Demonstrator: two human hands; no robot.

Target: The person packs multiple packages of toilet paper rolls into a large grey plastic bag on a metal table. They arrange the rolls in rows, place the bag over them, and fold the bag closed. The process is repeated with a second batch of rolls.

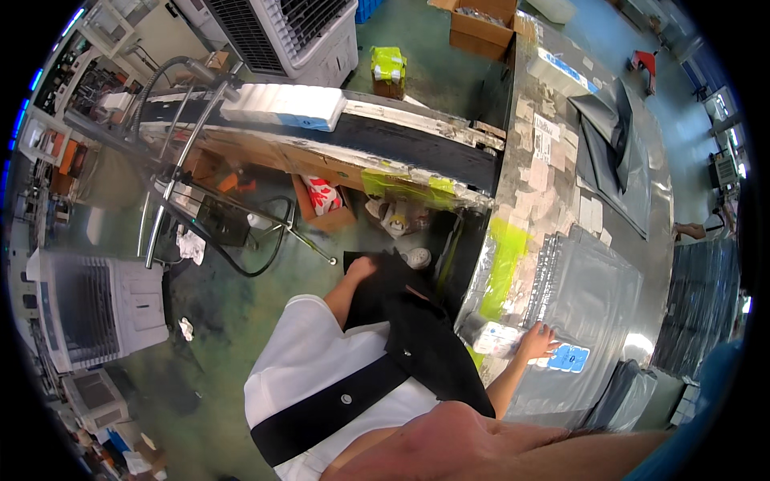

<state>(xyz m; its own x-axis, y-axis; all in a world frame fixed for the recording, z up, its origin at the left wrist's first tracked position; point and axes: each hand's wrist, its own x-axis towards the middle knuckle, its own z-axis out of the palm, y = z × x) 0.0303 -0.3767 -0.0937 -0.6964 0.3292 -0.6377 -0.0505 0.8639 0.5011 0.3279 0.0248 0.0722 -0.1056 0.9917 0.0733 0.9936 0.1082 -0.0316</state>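
Observation:
My right hand (537, 343) is over the metal-topped table (553, 88), fingers spread. It lies between a small white package (495, 339) and a blue-and-white label (568, 358), at the near end of a stack of clear plastic bags (593, 280). Whether the fingertips press on the label or just hover cannot be made out. My left hand (363, 268) is lowered beside my black apron (401, 301), its fingers mostly hidden; nothing held shows.
A conveyor belt (417, 148) carries white-and-blue boxes (285, 107) and meets the table's left side. Grey sheeting (613, 152) lies farther up the table. An open carton (325, 204), a metal stand (309, 240) and air coolers (104, 309) stand on the floor. Another person's hand (690, 231) shows at right.

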